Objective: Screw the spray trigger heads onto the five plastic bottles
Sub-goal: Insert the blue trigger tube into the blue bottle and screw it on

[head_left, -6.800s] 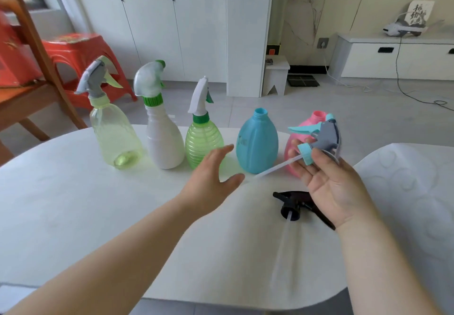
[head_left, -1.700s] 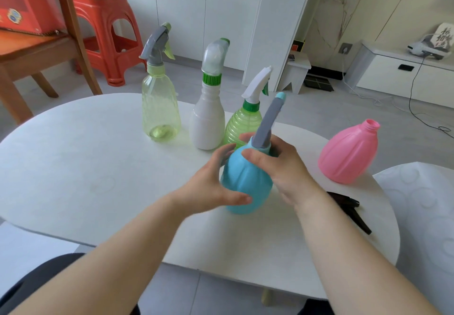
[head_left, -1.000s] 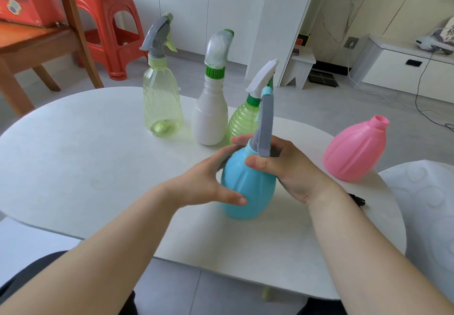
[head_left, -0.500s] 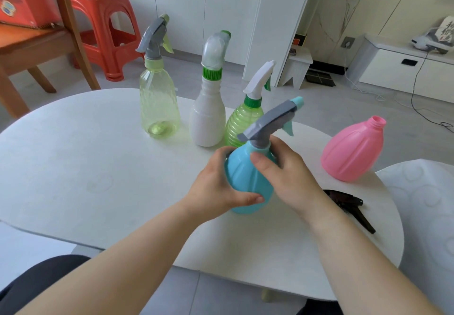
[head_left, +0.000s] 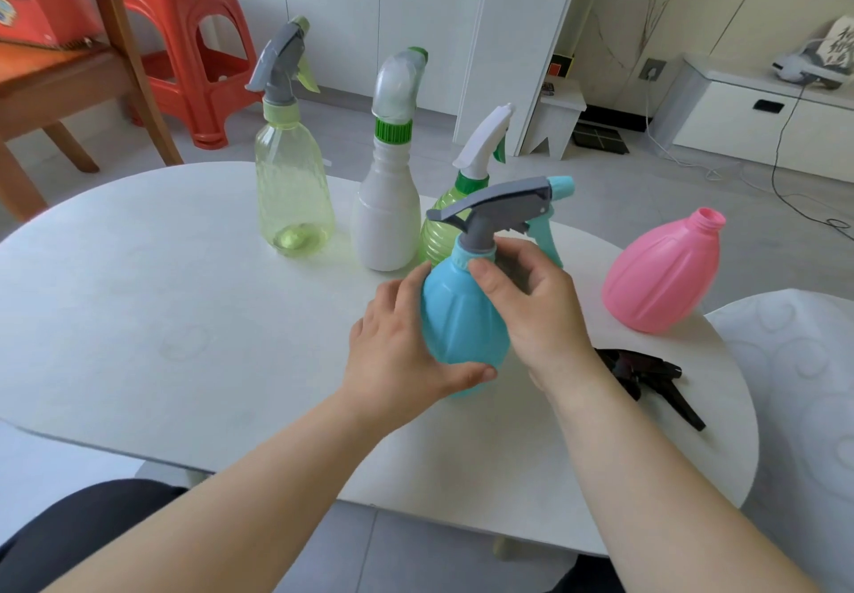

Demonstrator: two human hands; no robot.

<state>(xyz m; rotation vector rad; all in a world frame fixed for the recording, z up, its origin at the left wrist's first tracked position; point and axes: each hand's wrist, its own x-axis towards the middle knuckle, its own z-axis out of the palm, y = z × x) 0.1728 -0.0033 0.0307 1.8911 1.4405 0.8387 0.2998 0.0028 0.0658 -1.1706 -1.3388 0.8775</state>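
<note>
Upright blue bottle (head_left: pixel 462 315), its trigger head (head_left: pixel 503 213) nozzle pointing right.

bare table (head_left: pixel 138 315) left; 3 bottles (head_left: pixel 387 204) behind

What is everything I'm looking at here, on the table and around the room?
Blue bottle: 1, light blue, near table middle, held, grey and teal trigger head on its neck.
Yellow-green bottle: 1, clear, back left, grey head fitted.
White bottle: 1, back middle, green collar, head fitted.
Green ribbed bottle: 1, behind the blue one, white head fitted.
Pink bottle: 1, right, neck open.
Black trigger head: 1, lying loose, right front.
Table: 1, white.
Red stool: 1, floor, back left.
Left hand: on the blue bottle's body.
Right hand: at its collar.
</note>
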